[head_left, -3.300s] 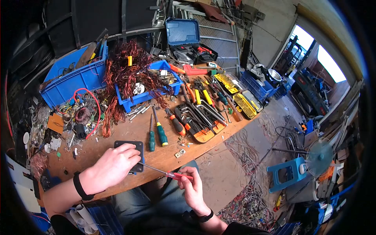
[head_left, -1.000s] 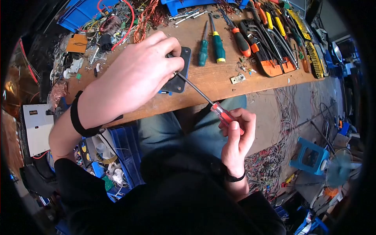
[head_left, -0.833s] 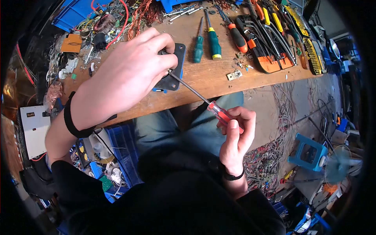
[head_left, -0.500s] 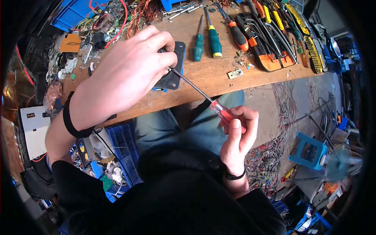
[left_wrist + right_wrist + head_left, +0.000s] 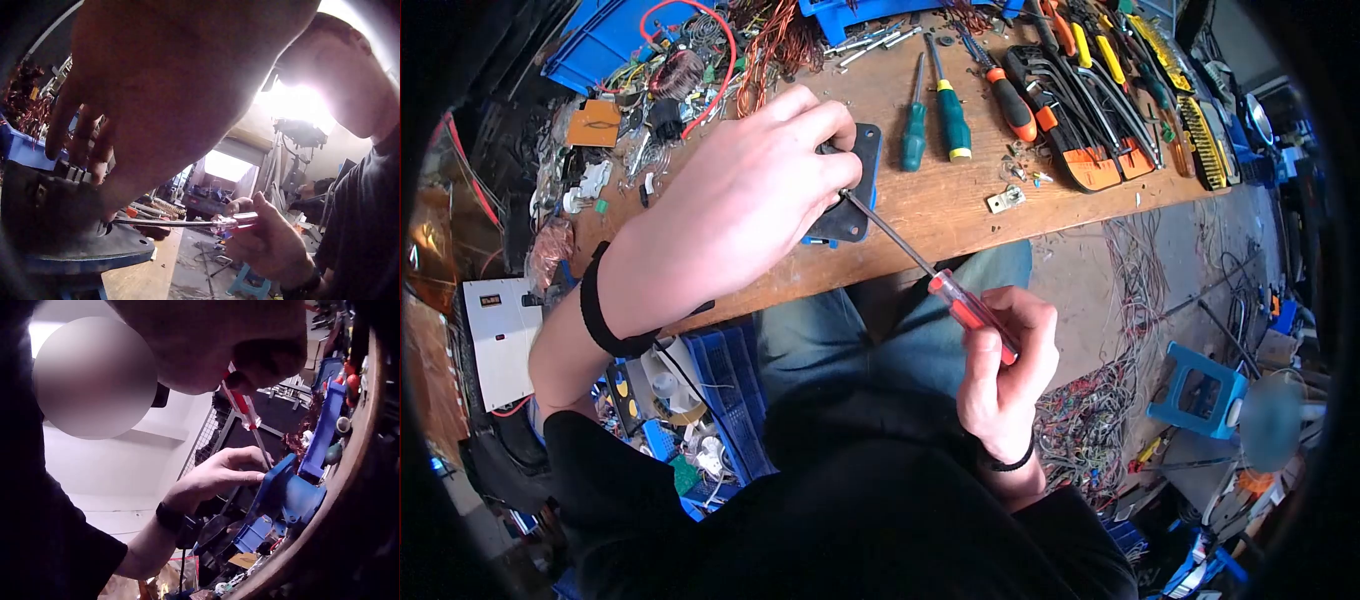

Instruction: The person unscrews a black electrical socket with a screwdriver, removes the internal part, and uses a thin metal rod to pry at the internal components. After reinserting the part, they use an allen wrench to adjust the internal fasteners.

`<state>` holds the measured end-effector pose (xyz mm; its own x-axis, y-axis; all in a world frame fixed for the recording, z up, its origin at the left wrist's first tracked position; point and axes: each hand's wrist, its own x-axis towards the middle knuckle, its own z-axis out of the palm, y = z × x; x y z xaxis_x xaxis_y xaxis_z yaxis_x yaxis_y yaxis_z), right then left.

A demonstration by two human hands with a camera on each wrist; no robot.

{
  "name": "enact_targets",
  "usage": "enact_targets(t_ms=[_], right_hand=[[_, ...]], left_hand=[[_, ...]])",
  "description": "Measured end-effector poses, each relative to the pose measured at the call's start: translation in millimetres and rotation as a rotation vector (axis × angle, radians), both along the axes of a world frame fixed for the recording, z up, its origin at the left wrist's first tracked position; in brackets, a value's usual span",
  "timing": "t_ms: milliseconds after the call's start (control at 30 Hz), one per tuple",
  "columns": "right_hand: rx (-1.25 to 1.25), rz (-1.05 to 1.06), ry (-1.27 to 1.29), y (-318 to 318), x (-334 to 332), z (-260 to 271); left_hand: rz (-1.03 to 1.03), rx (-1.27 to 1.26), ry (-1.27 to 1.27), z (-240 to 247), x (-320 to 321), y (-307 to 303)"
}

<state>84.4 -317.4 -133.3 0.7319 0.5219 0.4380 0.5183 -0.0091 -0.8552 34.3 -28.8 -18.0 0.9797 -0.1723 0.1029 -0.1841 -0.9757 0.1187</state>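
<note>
A blue part with a black square plate (image 5: 856, 222) stands at the bench's front edge; in the right wrist view its blue body (image 5: 301, 497) flares at both ends. My left hand (image 5: 735, 205) grips its middle with curled fingers, which hide most of the plate. In my right hand (image 5: 1012, 375) is a screwdriver with a clear and red handle (image 5: 972, 312), held between thumb and fingers. Its steel shaft (image 5: 892, 236) slants up to the plate beside my left fingertips, where the tip's contact is hidden. The left wrist view shows the shaft (image 5: 169, 222) lying nearly level.
Two green screwdrivers (image 5: 914, 135) lie right of the part, then an orange-black one (image 5: 1010, 105) and a hex key set (image 5: 1090, 165). Wires and scrap (image 5: 675, 75) cover the bench's left. A small metal piece (image 5: 1006, 199) lies near the front edge; a blue stool (image 5: 1197, 390) stands on the floor.
The head view has tilted down since the oldest frame. Lately my right hand has turned, and its thumb sits lower along the handle. My left hand stays on the part.
</note>
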Motion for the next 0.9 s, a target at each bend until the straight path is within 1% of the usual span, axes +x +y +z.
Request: enact_targets(t_ms=[67,100,133,200,267,367,433,467,533,567,633,667,733,767,800,867,900], right_hand=[[-0.056,0.003,0.109,-3,1,4],[-0.074,-0.020,0.223,-3,-2,7],[-0.070,-0.022,0.223,0,-1,6],[-0.003,-0.017,-0.056,6,1,1],[-0.016,-0.020,-0.029,7,1,5],[0.013,-0.012,-0.082,6,3,3],[0.128,0.058,0.432,3,-3,-1],[0.061,0.072,0.468,0,-1,3],[0.038,-0.024,0.242,11,-2,-6],[0.041,-0.027,0.243,12,-2,-11],[0.096,-0.079,0.111,14,-1,-17],[0.099,-0.083,0.113,11,0,-18],[0.220,0.075,0.598,0,2,-19],[0.135,0.001,0.659,-2,3,-20],[0.143,-0.007,0.647,-1,-1,-23],[0.116,-0.076,0.371,5,-5,-23],[0.113,-0.071,0.280,7,-3,-19]], left_hand=[[-0.010,0.016,0.006,2,1,0],[-0.011,0.019,0.005,2,1,-1],[-0.012,0.021,0.011,3,1,-2],[-0.014,0.029,0.017,3,1,-2],[-0.021,0.026,0.012,2,2,-1],[-0.014,0.033,0.023,3,2,-1],[-0.016,0.036,0.022,3,1,-1],[-0.016,0.036,0.021,2,1,-1],[-0.014,0.039,0.020,3,1,-2],[-0.012,0.041,0.016,3,1,-2],[-0.008,0.065,0.007,-1,-2,-2],[-0.002,0.086,-0.001,-2,-3,-3],[-0.008,0.111,0.004,0,-3,-6],[-0.012,0.134,0.005,2,-3,-7],[-0.022,0.139,-0.006,3,-5,-8],[-0.007,0.130,-0.005,4,-5,-9],[-0.002,0.133,-0.045,5,-4,-12]])
